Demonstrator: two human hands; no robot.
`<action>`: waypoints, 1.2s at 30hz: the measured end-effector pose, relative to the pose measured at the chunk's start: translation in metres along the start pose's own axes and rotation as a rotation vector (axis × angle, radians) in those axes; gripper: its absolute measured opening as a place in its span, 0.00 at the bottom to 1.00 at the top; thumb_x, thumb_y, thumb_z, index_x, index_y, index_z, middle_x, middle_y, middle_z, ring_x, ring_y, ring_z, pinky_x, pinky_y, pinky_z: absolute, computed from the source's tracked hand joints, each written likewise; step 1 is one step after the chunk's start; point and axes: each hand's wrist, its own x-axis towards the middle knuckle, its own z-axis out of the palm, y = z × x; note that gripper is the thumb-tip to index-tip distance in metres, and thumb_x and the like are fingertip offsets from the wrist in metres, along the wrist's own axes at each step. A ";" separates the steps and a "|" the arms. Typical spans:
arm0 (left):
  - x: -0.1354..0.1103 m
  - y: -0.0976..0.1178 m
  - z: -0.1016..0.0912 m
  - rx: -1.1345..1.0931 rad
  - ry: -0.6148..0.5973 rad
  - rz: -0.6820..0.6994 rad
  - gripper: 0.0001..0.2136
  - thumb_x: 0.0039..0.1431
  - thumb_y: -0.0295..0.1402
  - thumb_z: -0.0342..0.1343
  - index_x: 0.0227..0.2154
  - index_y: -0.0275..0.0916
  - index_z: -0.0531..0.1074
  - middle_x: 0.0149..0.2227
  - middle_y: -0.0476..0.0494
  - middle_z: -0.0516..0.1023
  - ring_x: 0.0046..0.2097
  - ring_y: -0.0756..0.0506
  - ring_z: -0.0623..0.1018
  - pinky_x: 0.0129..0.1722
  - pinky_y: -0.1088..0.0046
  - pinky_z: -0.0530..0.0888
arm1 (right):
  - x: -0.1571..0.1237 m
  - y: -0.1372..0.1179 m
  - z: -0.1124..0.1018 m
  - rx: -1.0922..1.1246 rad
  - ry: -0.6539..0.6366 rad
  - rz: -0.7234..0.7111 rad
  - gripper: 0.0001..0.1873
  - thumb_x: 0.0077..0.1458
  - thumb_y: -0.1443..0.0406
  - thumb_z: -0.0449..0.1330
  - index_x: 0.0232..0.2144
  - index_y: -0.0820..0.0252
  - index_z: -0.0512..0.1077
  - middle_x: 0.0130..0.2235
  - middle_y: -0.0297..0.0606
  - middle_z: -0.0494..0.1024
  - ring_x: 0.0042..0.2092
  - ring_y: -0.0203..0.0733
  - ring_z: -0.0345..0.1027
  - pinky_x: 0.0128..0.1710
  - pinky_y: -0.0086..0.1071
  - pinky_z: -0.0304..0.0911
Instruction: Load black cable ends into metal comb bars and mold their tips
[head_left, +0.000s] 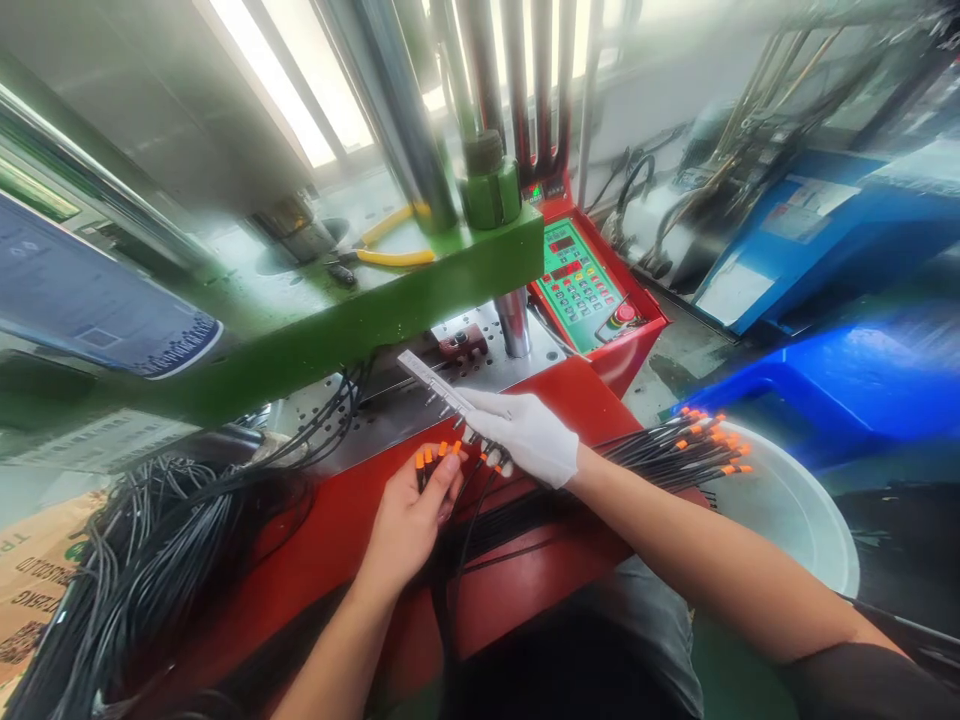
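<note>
My bare left hand [411,518] is closed, its thumb pressing several black cables with orange tips [429,458] against the fingers. Just right of it, my right hand [531,437] wears a white glove and grips a narrow metal bar [426,377]. Small pins or fittings stick out along the bar's lower edge. More orange-tipped cable ends hang beneath the gloved fingers, partly hidden by them; whether they are joined to the bar, I cannot tell. A bundle of black cables [637,452] with orange tips lies under my right forearm on the red work surface [341,520].
A green press platform [375,320] spans the space ahead, with yellow-handled pliers [397,257] on top. Beyond it at the right stands a red control box [637,345]. Loose black cables [161,560] heap at the left. A white round tub [814,510] sits at the right.
</note>
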 end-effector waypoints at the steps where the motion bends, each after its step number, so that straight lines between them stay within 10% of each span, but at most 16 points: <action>1: 0.000 0.000 -0.001 0.026 0.002 0.007 0.12 0.63 0.42 0.51 0.32 0.38 0.65 0.22 0.56 0.60 0.20 0.56 0.58 0.20 0.80 0.57 | 0.000 0.000 0.000 0.002 -0.003 -0.001 0.24 0.61 0.62 0.53 0.60 0.53 0.62 0.36 0.35 0.73 0.21 0.25 0.61 0.14 0.20 0.59; 26: -0.002 0.003 0.019 0.572 0.230 0.160 0.08 0.60 0.39 0.52 0.29 0.42 0.68 0.21 0.54 0.66 0.18 0.52 0.60 0.21 0.75 0.54 | 0.000 0.007 0.006 -0.326 0.096 -0.170 0.24 0.58 0.62 0.54 0.57 0.56 0.67 0.40 0.38 0.76 0.30 0.34 0.64 0.32 0.28 0.66; 36: 0.005 0.007 -0.011 -0.158 0.039 -0.123 0.12 0.63 0.45 0.48 0.39 0.42 0.66 0.18 0.59 0.54 0.17 0.54 0.52 0.16 0.79 0.53 | -0.001 0.002 -0.003 -0.235 -0.062 -0.025 0.13 0.52 0.62 0.59 0.40 0.60 0.68 0.26 0.29 0.65 0.21 0.28 0.58 0.16 0.20 0.57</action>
